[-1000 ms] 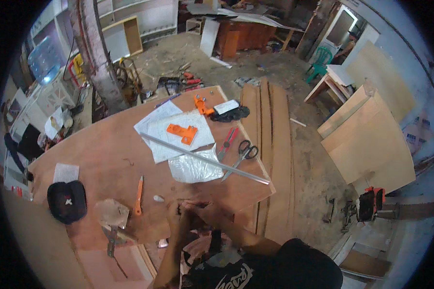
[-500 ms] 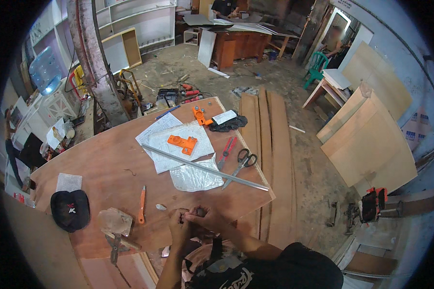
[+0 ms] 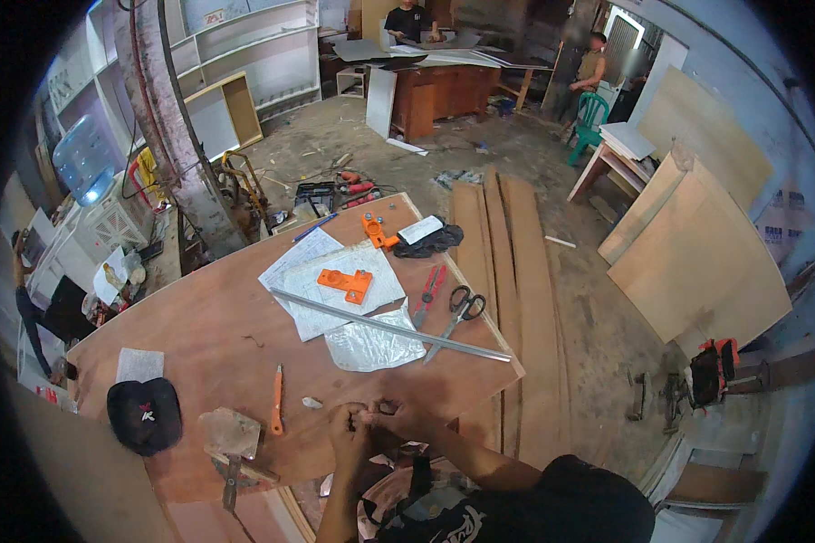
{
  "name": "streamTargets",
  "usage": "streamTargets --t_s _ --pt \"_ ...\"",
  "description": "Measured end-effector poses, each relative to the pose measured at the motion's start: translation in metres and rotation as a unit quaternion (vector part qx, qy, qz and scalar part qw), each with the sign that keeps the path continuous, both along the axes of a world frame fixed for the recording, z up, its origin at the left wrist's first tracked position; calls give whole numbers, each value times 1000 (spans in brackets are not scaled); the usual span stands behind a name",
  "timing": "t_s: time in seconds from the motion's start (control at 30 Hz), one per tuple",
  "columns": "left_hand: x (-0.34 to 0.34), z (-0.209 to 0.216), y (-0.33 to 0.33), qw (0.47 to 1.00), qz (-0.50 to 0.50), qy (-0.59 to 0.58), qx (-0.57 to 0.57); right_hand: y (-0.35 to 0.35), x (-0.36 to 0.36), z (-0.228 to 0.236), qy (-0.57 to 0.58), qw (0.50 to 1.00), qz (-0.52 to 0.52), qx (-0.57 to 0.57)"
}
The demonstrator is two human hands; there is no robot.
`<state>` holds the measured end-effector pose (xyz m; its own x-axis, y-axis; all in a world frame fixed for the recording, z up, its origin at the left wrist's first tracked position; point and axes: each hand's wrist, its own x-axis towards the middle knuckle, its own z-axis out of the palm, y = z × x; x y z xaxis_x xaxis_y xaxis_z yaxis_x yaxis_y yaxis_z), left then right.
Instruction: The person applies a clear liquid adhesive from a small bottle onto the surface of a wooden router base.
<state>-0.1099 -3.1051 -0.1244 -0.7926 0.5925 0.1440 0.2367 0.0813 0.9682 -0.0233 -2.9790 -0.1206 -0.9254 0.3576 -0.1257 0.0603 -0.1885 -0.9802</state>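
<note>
My left hand [image 3: 348, 429] and my right hand [image 3: 400, 420] meet at the near edge of a reddish-brown wooden board [image 3: 217, 362]. Their fingers are closed and pressed together; whatever they hold is too small or hidden to name. Just beyond them lies a small whitish lump [image 3: 311, 403], and left of it an orange utility knife [image 3: 278, 403]. Farther off, a long metal bar [image 3: 398, 327] crosses papers [image 3: 310, 256] and a silvery plastic sheet [image 3: 367, 349]. Black-handled scissors [image 3: 462, 313] and a red-handled tool [image 3: 431, 288] rest to the right.
Two orange jigs [image 3: 346, 283] sit on the papers and near a black plastic bag [image 3: 439, 240]. A black cap [image 3: 145, 416] and a pale block [image 3: 231, 433] are at left. Long planks [image 3: 527, 299] run beside the board. People stand by a far workbench [image 3: 444, 98] and a green chair [image 3: 589, 125].
The whole view has shifted slightly, with the board's things lower and farther right. My hands stay together. Near the green chair, a person now shows more fully.
</note>
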Motion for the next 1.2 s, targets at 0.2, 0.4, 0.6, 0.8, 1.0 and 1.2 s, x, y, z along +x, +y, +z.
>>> streamTargets --t_s 0.2,0.4,0.6,0.8,1.0,1.2 --pt "-4 -12 -2 1000 -8 -20 5 -1 2 8 -5 998 18 -62" --pt "4 10 4 995 48 -71 43 -3 0 3 66 998 14 -3" --pt "5 6 1 982 68 -162 62 1 -2 -9 67 997 17 29" --pt "7 11 -2 981 81 -143 105 -2 -4 -9 32 999 -6 -7" --pt "8 16 -6 976 72 -177 103 -1 0 9 -34 999 1 -38" --pt "8 11 -6 980 82 -162 80 0 1 5 -55 997 11 -58"
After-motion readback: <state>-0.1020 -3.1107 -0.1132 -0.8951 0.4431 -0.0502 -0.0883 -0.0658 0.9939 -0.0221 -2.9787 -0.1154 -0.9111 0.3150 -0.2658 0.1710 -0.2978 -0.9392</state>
